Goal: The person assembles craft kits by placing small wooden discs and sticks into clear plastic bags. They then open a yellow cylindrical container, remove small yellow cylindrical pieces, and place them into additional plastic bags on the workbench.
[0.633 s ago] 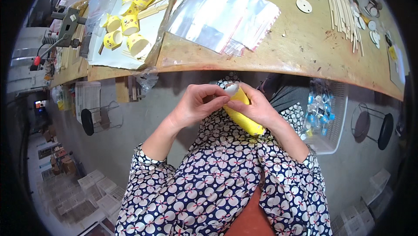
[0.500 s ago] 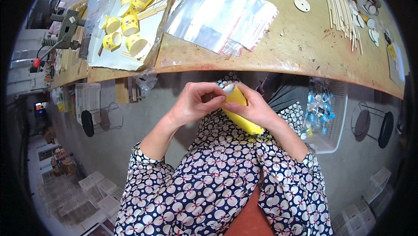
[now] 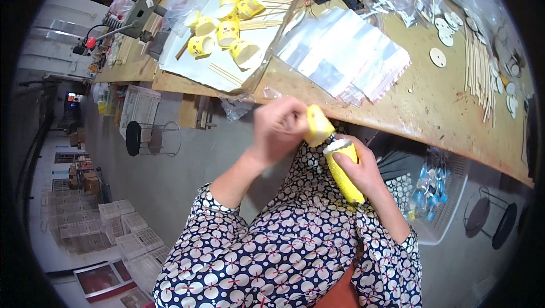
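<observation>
Blurred by motion, my left hand (image 3: 279, 129) is closed on a short yellow paper sleeve (image 3: 319, 127). It looks like the printed yellow ones on the table. My right hand (image 3: 364, 167) wraps round a long yellow roll (image 3: 342, 173), its thumb lying across the front. The roll's upper end is white and jagged, and it tilts over my lap. The sleeve is just above the roll's upper end; whether they touch, I cannot tell. Several yellow paper sleeves (image 3: 228, 33) stand and lie on a white sheet (image 3: 176, 58) on the table.
Clear plastic bags (image 3: 335, 47) lie near the table edge (image 3: 392, 127). Round white discs (image 3: 437, 57) and thin wooden sticks (image 3: 478, 75) are at the right. A white basket (image 3: 448, 217) with blue-and-clear pieces stands below, near a stool (image 3: 502, 225). Another stool (image 3: 134, 138) is at the left.
My left hand has moved up and away from the roll, and a yellow sleeve is now apart from it. My right hand holds the roll lower down. The view has shifted.
</observation>
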A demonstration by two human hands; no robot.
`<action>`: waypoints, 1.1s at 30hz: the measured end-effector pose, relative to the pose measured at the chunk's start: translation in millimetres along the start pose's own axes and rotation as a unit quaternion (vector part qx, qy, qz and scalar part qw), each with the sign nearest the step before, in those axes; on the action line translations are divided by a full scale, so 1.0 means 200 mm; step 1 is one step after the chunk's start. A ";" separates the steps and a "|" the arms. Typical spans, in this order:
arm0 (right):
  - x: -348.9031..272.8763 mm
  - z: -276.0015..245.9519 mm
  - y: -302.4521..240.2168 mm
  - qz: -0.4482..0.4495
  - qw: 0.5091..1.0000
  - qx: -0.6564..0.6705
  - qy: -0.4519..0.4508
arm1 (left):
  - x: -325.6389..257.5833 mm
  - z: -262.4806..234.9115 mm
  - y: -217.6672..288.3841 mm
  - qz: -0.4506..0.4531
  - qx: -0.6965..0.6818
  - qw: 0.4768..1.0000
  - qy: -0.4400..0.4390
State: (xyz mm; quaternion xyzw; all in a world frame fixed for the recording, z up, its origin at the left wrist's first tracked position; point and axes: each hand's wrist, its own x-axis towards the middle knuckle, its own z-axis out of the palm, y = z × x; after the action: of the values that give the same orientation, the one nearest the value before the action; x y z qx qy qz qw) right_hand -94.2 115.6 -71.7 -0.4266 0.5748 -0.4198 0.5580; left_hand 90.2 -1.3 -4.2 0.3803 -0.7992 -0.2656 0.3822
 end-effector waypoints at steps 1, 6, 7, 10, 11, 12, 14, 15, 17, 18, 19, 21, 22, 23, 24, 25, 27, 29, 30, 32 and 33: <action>0.01 -0.01 0.00 0.003 1.000 0.017 -0.004 | 0.03 -0.08 0.00 -0.041 0.021 0.999 0.028; 0.01 0.00 0.03 0.008 0.998 0.055 -0.009 | 0.29 -0.44 -0.26 -0.112 -0.058 0.971 0.201; 0.01 0.00 0.03 0.011 0.999 0.052 -0.009 | 0.34 -0.51 -0.35 -0.125 -0.054 0.968 0.213; 0.01 0.02 0.05 -0.008 0.997 0.072 -0.007 | 0.41 -0.66 -0.62 -0.074 0.035 0.958 0.273; 0.01 0.01 0.04 -0.006 0.998 0.053 -0.017 | 0.41 -0.68 -0.61 -0.022 0.101 0.949 0.297; 0.02 -0.01 0.03 0.006 0.999 0.031 -0.015 | 0.41 -0.59 -0.51 -0.034 0.048 0.958 0.280; 0.01 -0.04 0.03 0.032 0.999 -0.001 -0.027 | 0.28 -0.35 -0.22 -0.096 -0.021 0.982 0.161; 0.02 -0.04 0.04 0.032 0.999 -0.007 -0.042 | 0.20 -0.23 -0.11 -0.130 -0.033 0.989 0.062; 0.02 -0.03 0.12 0.010 0.998 0.038 -0.047 | 0.05 -0.04 0.09 -0.210 -0.141 0.946 -0.201; 0.01 -0.02 0.08 0.000 0.997 0.051 -0.051 | 0.01 0.02 0.10 -0.190 -0.147 0.939 -0.248; 0.00 -0.02 0.04 -0.011 0.996 0.063 -0.056 | -0.04 0.06 0.08 -0.170 -0.153 0.928 -0.293; 0.00 -0.03 0.03 0.006 0.998 0.031 -0.063 | -0.10 0.11 0.02 -0.232 -0.210 0.896 -0.314; -0.01 -0.03 0.03 0.015 0.998 0.015 -0.067 | -0.11 0.12 0.00 -0.263 -0.238 0.877 -0.323; -0.01 -0.03 0.02 0.011 0.998 0.015 -0.067 | -0.11 0.11 0.00 -0.275 -0.245 0.868 -0.332; -0.01 -0.03 0.01 0.008 0.998 0.014 -0.069 | -0.10 0.10 -0.01 -0.286 -0.251 0.859 -0.342; -0.01 -0.03 0.00 0.004 0.997 0.013 -0.070 | -0.10 0.10 -0.01 -0.298 -0.257 0.850 -0.351; 0.00 -0.01 0.02 -0.005 0.998 0.013 -0.068 | -0.09 0.08 -0.01 -0.317 -0.260 0.839 -0.358; 0.00 -0.01 0.01 -0.009 0.998 0.021 -0.063 | -0.10 0.08 -0.03 -0.319 -0.272 0.836 -0.355; 0.00 -0.01 0.01 -0.007 0.998 0.018 -0.066 | -0.12 0.10 -0.05 -0.311 -0.282 0.838 -0.349; 0.00 -0.01 0.01 -0.003 0.997 0.012 -0.074 | -0.12 0.10 -0.05 -0.314 -0.294 0.833 -0.347; 0.00 -0.01 0.01 -0.009 0.997 0.016 -0.072 | -0.12 0.09 -0.04 -0.326 -0.297 0.826 -0.352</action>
State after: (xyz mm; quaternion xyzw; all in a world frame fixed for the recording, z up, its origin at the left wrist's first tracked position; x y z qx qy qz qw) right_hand -95.8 117.0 -73.7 -0.4521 0.5225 -0.4024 0.6005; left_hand 89.2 15.4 -29.3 0.3675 -0.5917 -0.7150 0.0603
